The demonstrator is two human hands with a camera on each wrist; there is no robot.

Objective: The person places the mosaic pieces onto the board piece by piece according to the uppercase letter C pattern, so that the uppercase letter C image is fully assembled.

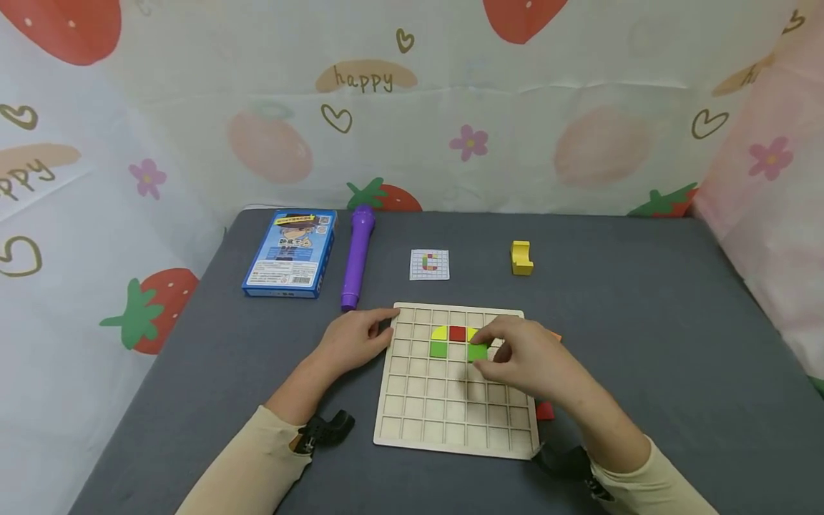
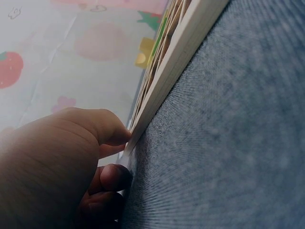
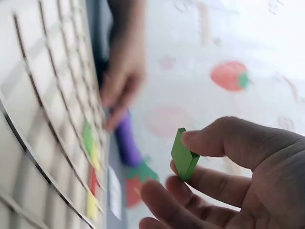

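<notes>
A pale wooden grid board lies on the dark cloth. My left hand holds its upper left corner, thumb and finger at the edge. Over the upper part of the board, my right hand pinches a green square tile between thumb and finger. The right wrist view shows this tile held up off the grid. Set in the board are a red square tile, a yellow rounded tile to its left, and a green tile below that one. A second yellow tile is partly hidden by my right fingers.
Beyond the board lie a blue box, a purple microphone-shaped stick, a small pattern card and a yellow notched block. By the board's right side are a red piece and a partly hidden orange piece.
</notes>
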